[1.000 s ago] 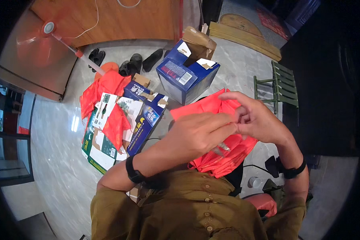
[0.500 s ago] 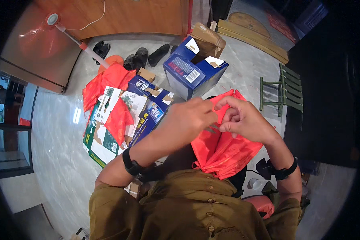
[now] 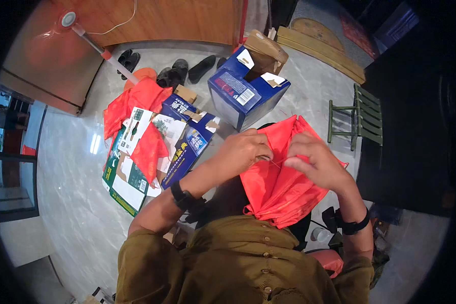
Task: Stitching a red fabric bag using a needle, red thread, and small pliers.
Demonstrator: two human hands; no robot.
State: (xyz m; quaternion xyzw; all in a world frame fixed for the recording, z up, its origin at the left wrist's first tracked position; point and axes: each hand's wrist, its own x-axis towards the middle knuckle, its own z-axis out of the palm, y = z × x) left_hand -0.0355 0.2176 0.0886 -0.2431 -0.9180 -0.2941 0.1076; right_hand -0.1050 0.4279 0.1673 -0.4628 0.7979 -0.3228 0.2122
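Note:
Folded, pleated red fabric (image 3: pixel 301 197) lies over my lap, with cords at its corners. Above its upper left part, my left hand (image 3: pixel 243 152) is closed, fingertips pinched around something small that I cannot make out. A thin thread (image 3: pixel 275 164) runs from those fingers toward my right hand (image 3: pixel 311 162), whose fingers are curled in a pinch on it, over the middle of the fabric. The exact ends of the thread are hidden by my fingers.
Flattened cartons (image 3: pixel 182 157) with more red fabric (image 3: pixel 117 114) lie left; an upright blue box (image 3: pixel 243 99) stands ahead. A standing fan (image 3: pixel 68 20), dark shoes (image 3: pixel 201 68), a green folding stool (image 3: pixel 366 116), wooden boards (image 3: pixel 319 55) and a white cup (image 3: pixel 319 235) surround me.
My hands have drawn apart from their overlapped pose, the left moving left, the right lowering its raised forefinger. The red fabric now shows more fully beneath them, its central fold visible.

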